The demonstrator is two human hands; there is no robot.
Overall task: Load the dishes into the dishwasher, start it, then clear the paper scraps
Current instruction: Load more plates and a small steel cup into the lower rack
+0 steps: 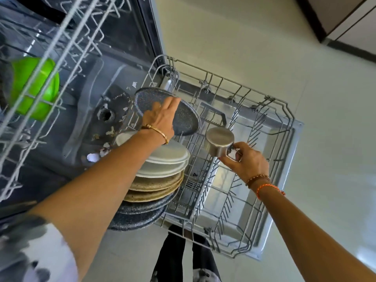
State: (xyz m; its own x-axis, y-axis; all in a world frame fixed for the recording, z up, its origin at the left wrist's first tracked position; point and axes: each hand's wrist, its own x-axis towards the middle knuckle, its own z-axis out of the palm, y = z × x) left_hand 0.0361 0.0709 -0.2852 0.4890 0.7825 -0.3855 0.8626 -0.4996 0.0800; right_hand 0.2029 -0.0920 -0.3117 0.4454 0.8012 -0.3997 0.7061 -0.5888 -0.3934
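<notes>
The lower dishwasher rack [240,159] is pulled out over the open door [284,180]. Along its left edge stands a row of plates on edge: two white plates [166,161], two speckled tan plates [156,186] and two dark speckled grey plates [140,212], each close against the next. The rest of the rack's wire tines hold nothing.

The left hand [160,117] lies with straight, spread fingers against the face of another dark speckled grey plate [183,117], which tilts at the far end of that row; whether the thumb hooks its rim cannot be told. The right hand [244,159] pinches the handle of a small steel cup [218,142], held upside down just above the middle of the rack.

The upper rack [50,64] holds a green bowl [34,86]. White paper scraps [105,147] lie scattered on the floor of the dishwasher tub [87,98], around the drain. No writing is readable.
</notes>
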